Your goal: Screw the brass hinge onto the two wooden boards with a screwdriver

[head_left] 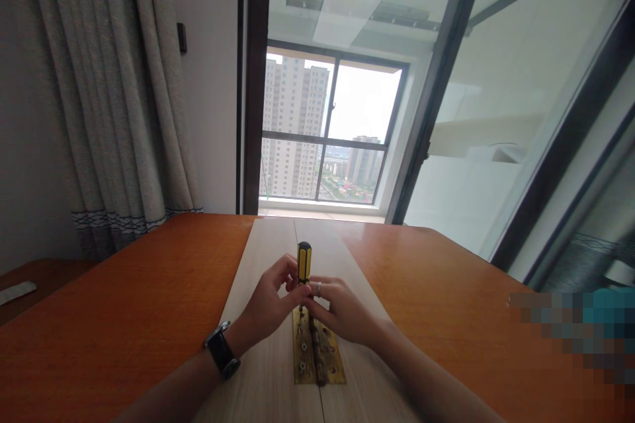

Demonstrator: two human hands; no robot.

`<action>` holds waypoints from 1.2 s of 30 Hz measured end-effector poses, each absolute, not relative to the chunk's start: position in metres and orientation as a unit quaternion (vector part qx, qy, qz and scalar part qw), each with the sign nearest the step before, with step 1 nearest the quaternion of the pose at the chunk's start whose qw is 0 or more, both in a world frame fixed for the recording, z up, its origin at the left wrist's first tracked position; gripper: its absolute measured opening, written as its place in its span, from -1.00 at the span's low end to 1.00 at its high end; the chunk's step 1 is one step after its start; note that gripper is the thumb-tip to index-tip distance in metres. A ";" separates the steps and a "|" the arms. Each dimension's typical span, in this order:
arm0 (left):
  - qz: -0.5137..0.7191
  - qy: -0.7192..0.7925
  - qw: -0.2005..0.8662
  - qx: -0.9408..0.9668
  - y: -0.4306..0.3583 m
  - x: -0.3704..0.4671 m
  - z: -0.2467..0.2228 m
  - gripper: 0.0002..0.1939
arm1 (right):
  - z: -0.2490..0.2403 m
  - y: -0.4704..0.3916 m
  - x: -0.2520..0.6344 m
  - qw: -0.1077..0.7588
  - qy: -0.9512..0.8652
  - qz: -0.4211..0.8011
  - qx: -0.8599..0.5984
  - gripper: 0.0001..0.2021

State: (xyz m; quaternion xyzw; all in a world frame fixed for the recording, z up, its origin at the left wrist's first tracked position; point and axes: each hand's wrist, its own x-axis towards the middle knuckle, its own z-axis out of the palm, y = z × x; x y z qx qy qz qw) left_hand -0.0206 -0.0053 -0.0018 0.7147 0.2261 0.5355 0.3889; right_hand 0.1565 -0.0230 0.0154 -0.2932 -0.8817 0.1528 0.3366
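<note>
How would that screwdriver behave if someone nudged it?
The screwdriver stands upright, thick handle uppermost, so it would probably tip without the left hand and right hand there. Its rounded handle might roll once down.

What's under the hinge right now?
Two pale boards are under the hinge; their seam shows beyond its near end. The patch directly beneath its plates is covered and can't be seen, and the right hand partly hides its far end.

Both hands [272, 301] [342, 304] close together — fingertips [300, 292] bunched, wrists [239, 336] apart, forearms [181, 383] angled inward.
</note>
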 end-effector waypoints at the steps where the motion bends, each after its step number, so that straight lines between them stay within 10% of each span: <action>1: 0.539 0.227 0.390 0.712 -0.005 -0.020 -0.002 -0.72 | 0.015 -0.023 0.157 0.336 -0.882 0.153 -0.294 -0.81; 36: 0.517 0.227 0.360 0.743 -0.011 -0.021 0.004 -0.63 | 0.015 -0.021 0.157 0.351 -0.881 0.170 -0.269 -0.73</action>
